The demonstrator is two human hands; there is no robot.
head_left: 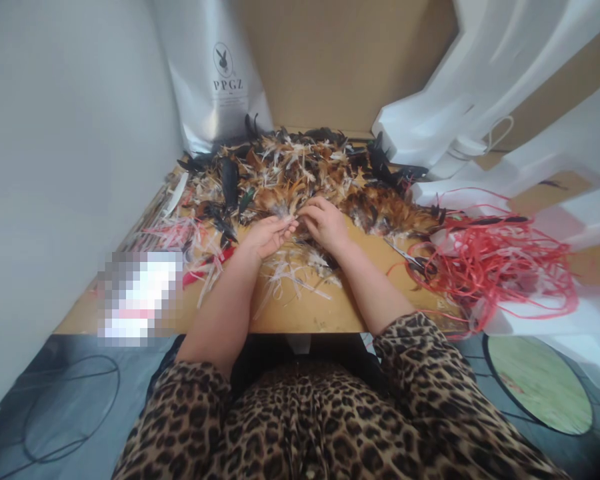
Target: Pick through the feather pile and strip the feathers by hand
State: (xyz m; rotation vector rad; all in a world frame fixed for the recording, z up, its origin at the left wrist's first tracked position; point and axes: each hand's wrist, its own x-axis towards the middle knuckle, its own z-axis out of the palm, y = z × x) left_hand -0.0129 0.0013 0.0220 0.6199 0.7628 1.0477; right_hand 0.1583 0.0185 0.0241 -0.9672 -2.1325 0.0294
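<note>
The silver bag [215, 73] reads "PPGZ", apparently, under a rabbit-head logo.

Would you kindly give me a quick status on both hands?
Left hand and right hand pinching feathers at pile edge. Scissors, red cord lie right.

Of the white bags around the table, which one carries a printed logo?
The white bag standing at the back left, printed with a rabbit head and "PPGZ"; the white bags at right show no print.

light: soft, even | shadows: faint | edges: wide-angle bending | left: pixelated patch
</note>
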